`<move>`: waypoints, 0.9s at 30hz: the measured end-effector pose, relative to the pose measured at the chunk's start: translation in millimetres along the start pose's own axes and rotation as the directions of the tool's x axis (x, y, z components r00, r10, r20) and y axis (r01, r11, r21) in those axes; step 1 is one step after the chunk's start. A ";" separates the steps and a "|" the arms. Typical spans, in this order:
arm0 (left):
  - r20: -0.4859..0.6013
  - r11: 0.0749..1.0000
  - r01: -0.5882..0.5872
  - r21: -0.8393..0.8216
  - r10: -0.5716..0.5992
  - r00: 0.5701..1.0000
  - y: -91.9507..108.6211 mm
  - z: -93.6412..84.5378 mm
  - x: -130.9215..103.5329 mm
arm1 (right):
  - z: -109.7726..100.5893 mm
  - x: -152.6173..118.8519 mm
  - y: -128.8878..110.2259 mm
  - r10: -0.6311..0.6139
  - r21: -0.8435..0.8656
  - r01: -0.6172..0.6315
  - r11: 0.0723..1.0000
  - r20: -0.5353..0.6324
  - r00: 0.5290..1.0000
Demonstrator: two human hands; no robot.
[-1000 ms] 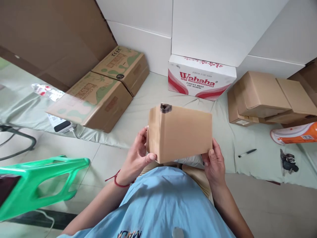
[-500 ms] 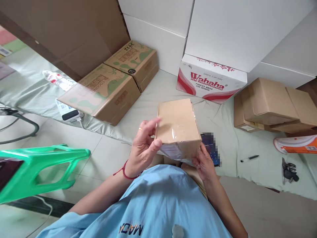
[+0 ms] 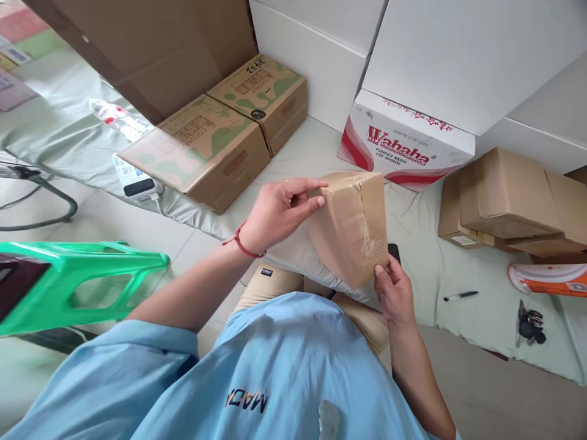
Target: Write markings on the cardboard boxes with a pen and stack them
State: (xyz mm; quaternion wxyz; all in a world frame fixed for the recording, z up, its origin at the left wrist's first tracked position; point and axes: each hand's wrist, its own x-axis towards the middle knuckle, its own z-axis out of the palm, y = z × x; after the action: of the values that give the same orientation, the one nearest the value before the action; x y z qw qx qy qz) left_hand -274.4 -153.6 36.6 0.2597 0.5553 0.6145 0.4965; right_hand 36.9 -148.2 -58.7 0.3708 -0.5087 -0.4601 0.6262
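Observation:
A small brown cardboard box is tilted in front of me between my two hands, its taped side turned up toward me. My left hand grips the box's upper left corner between thumb and fingers; a red string bracelet is on that wrist. At the lower right corner, the thumb and fingers of my right hand pinch the cardboard. Behind the box, a dark phone is mostly hidden on the cloth-covered surface.
Two coconut cartons stand at the back left, and a white Wahaha carton at the back. Brown boxes, a pen and keys lie to the right. A green plastic stool is at the left.
The box has been turned, so its taped side now faces up. My left hand has moved up to its upper corner; my right hand has shifted slightly right with its lower corner.

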 end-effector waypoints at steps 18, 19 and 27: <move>0.045 0.975 0.222 0.003 -0.222 0.974 -41.3 -6.3 13.9 | -23.5 0.3 -24.7 -0.247 -0.114 0.244 0.963 -0.012 0.969; 0.029 0.976 0.218 -0.003 -0.218 0.976 -44.9 -6.2 14.0 | -23.3 0.8 -27.0 -0.259 -0.144 0.254 0.956 -0.017 0.966; 0.227 0.901 0.417 -0.121 -0.384 0.895 -51.4 -4.8 12.7 | -25.5 18.6 -34.8 -0.133 -0.085 0.124 0.989 -0.116 0.984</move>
State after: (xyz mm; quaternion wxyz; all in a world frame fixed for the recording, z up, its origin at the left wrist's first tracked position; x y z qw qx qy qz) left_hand -303.6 -137.5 -4.8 0.4620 0.4392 0.6433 0.4241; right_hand 57.8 -115.3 -32.6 0.4177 -0.5292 -0.4926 0.5503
